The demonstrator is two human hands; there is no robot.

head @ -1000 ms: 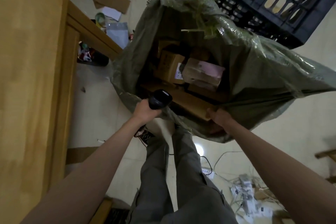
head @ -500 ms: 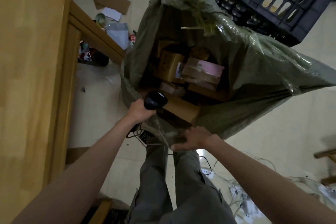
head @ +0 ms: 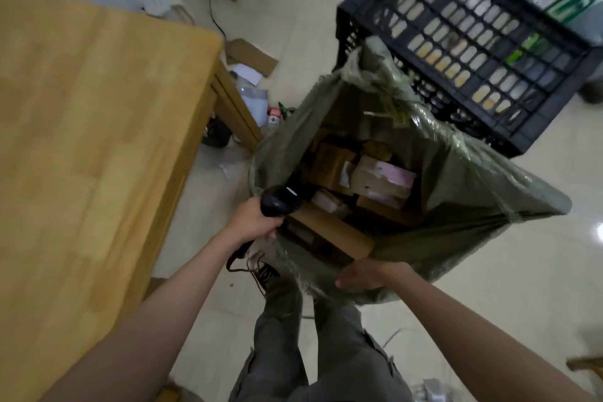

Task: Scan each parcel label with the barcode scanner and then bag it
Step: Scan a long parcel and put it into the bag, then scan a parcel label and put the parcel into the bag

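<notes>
Wooden table [head: 98,140] far left, bare top. Your left hand [head: 253,222] wraps barcode scanner [head: 280,201] handle, fingers curled tight, head over near-left rim of green woven sack [head: 456,199]. Cardboard parcels [head: 359,179] lie piled inside, pink labels up. Your right hand [head: 368,274] grips near sack edge, fingers folded over cloth. Black crate [head: 489,42] beyond. Hold mouth wide; keep scanner cord clear of rim.

Woven plastic sack [head: 456,206], cardboard parcels [head: 329,232]
</notes>
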